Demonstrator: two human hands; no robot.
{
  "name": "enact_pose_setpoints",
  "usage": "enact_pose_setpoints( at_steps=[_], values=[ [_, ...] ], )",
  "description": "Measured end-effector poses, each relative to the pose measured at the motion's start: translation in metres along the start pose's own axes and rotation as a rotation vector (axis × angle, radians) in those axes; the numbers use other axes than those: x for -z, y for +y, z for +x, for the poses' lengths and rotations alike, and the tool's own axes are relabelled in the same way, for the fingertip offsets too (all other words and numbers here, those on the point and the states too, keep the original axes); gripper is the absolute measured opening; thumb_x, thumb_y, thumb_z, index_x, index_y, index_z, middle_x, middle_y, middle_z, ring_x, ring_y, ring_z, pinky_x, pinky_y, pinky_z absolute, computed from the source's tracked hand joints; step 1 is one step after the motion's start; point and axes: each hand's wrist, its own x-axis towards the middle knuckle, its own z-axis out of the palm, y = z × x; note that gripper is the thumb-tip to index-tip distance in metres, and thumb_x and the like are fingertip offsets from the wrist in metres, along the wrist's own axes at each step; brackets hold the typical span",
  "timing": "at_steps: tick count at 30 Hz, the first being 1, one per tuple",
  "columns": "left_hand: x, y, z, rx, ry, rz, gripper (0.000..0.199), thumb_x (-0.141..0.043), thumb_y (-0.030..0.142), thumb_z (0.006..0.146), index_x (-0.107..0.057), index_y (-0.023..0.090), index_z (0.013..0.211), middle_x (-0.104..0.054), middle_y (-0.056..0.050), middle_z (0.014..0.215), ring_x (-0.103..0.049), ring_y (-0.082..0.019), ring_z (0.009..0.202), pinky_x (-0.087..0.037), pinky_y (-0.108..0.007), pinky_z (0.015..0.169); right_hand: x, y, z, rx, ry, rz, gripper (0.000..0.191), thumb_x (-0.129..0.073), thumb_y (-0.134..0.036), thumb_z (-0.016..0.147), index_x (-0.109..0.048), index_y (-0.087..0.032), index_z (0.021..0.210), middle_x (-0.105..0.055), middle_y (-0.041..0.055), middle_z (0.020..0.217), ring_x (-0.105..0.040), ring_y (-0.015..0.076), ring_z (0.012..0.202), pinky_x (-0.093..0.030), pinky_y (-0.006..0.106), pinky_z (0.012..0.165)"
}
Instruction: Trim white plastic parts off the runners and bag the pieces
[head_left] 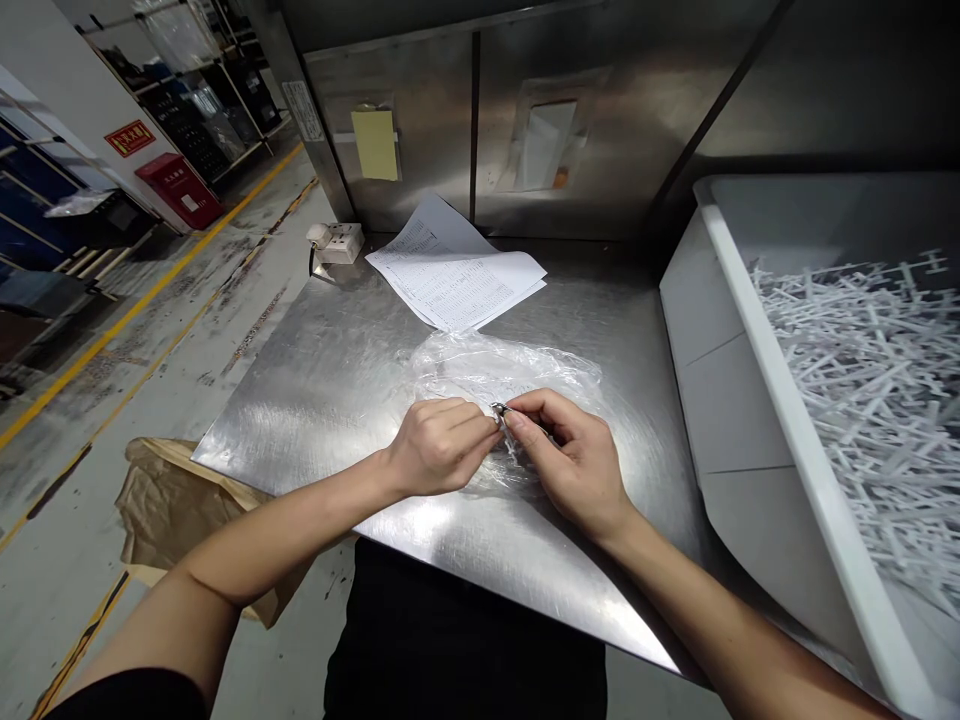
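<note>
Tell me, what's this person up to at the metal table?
The right hand pinches a small metallic thing, too small to make out. The left hand is curled close against it; what it grips is hidden. Both are over a clear plastic bag on the metal table. To the right, a large pale bin holds a heap of thin white pieces. Printed papers lie behind the bag.

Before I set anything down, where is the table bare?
The metal table is bare left of the clear plastic, and in a strip between that and the white bin. It's crowded mid-table: left hand and right hand meet over the plastic, papers behind.
</note>
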Motion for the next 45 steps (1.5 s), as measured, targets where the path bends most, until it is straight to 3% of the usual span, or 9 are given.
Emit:
enact_pose_setpoints(
  at_steps=[7,13,19,23,28,45],
  values=[
    [-0.001,0.001,0.0,0.005,-0.03,0.05,0.027,-0.059,0.02,0.107,-0.069,0.018,0.082,-0.065,-0.001,0.07,-0.058,-0.015,0.063,-0.046,-0.033,0.061,-0.001,0.002,0.005,-0.139,-0.001,0.11,0.024,-0.07,-0.041,0.097,-0.074,-0.019,0.088,-0.067,0.0015,0.074,-0.057,0.0166,0.066,-0.043,0.031,0.062],
    [0.001,-0.001,0.001,0.002,-0.045,0.041,0.021,-0.058,0.021,0.108,-0.07,0.017,0.091,-0.069,-0.002,0.074,-0.061,-0.016,0.066,-0.047,-0.031,0.063,0.002,0.006,0.008,-0.193,-0.034,0.186,0.027,-0.071,-0.044,0.098,-0.072,-0.02,0.086,-0.062,0.0001,0.073,-0.051,0.0154,0.066,-0.038,0.031,0.061],
    [0.014,-0.008,0.005,0.101,-0.003,-0.108,0.021,-0.051,0.017,0.108,-0.068,0.016,0.096,-0.073,-0.006,0.08,-0.064,-0.018,0.072,-0.048,-0.032,0.068,0.009,0.004,0.011,-0.126,0.025,0.205,0.021,-0.069,-0.042,0.1,-0.072,-0.021,0.096,-0.064,0.0008,0.078,-0.055,0.0164,0.07,-0.04,0.031,0.06],
    [0.02,-0.009,0.008,0.252,0.019,-0.289,0.025,-0.053,0.021,0.111,-0.067,0.018,0.09,-0.073,-0.005,0.083,-0.068,-0.017,0.078,-0.05,-0.032,0.075,0.01,0.004,0.01,-0.055,0.007,0.169,0.018,-0.069,-0.039,0.101,-0.073,-0.021,0.101,-0.067,0.0008,0.081,-0.057,0.0161,0.068,-0.043,0.031,0.061],
    [0.021,-0.009,0.01,0.324,0.026,-0.361,0.029,-0.054,0.023,0.112,-0.065,0.018,0.085,-0.07,-0.002,0.081,-0.065,-0.015,0.077,-0.049,-0.03,0.076,0.01,0.007,0.007,0.041,-0.02,0.052,0.014,-0.068,-0.035,0.104,-0.074,-0.023,0.104,-0.072,0.0009,0.088,-0.062,0.0172,0.076,-0.047,0.032,0.069],
    [0.02,-0.011,0.009,0.234,0.034,-0.26,0.027,-0.053,0.021,0.111,-0.059,0.019,0.084,-0.065,-0.002,0.076,-0.06,-0.016,0.072,-0.046,-0.031,0.073,0.016,0.001,0.007,0.214,-0.037,-0.143,0.008,-0.064,-0.028,0.106,-0.071,-0.024,0.104,-0.077,0.003,0.096,-0.071,0.0209,0.085,-0.052,0.035,0.075]
  ],
)
